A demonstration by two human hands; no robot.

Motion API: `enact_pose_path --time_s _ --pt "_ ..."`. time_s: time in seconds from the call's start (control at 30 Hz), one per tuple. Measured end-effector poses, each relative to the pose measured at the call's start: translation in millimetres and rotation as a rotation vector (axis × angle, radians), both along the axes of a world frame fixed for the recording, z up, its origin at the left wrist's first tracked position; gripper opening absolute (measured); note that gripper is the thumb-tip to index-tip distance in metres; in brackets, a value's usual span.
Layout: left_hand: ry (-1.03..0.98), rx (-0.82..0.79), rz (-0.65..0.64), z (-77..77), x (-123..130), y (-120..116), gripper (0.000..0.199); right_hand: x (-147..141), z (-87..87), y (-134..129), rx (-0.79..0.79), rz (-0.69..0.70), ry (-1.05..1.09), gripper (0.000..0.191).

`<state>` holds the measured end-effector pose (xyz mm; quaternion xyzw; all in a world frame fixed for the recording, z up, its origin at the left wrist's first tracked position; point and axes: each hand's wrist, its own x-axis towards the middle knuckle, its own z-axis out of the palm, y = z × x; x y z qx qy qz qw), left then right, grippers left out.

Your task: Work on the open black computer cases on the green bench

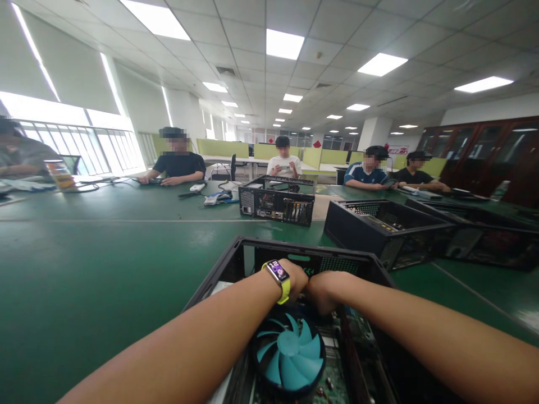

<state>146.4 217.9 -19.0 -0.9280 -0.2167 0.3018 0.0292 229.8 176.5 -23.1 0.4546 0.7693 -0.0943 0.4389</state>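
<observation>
A black computer case [353, 253] lies open on the green table in front of me. Both my hands reach down inside it near its far wall, close together. My left hand [297, 278], with a yellow-banded watch on the wrist, is bent over with its fingertips hidden. Beside it on the right, my right hand [324, 289] points down, its fingers dark and blurred. What they touch cannot be made out. Nearer to me, below the hands, sits a round fan with teal blades [289, 350] above the circuit board [334, 365].
More open black cases stand beyond on the green table [126, 269]: one mid-table [275, 202], one to the right [357, 230] and another farther right [497, 235]. White gloves [218, 197] and cables lie at the back. Several people sit along the far side.
</observation>
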Motion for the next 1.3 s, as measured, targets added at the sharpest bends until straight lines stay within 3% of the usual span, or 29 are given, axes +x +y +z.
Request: enact_pose_path --time_s 0.13,0.3,0.47,0.77,1.07,1.3 --pt "-0.009 0.025 0.015 4.3 -0.5 -2.5 0.046 0.7 8.8 -4.2 0.038 -0.071 0.076 0.028" --pt "0.07 0.019 0.06 2.6 2.5 -6.6 0.043 1.3 6.0 -2.6 0.052 -0.067 0.085 0.033" --pt "0.066 0.018 0.085 -0.4 2.6 -10.0 0.043 -0.4 0.4 -0.3 0.079 -0.04 0.03 0.038" --pt "0.049 0.041 0.099 -4.2 1.8 -11.9 0.044 -10.1 10.9 -6.9 0.068 -0.088 -0.034 0.035" --pt "0.05 0.022 0.12 -1.8 2.7 -12.6 0.05 -9.2 1.2 1.1 0.117 -0.18 -0.033 0.02" --pt "0.066 0.044 0.096 -1.5 1.2 -13.4 0.043 -5.4 -11.1 7.4 0.11 -0.134 -0.096 0.016"
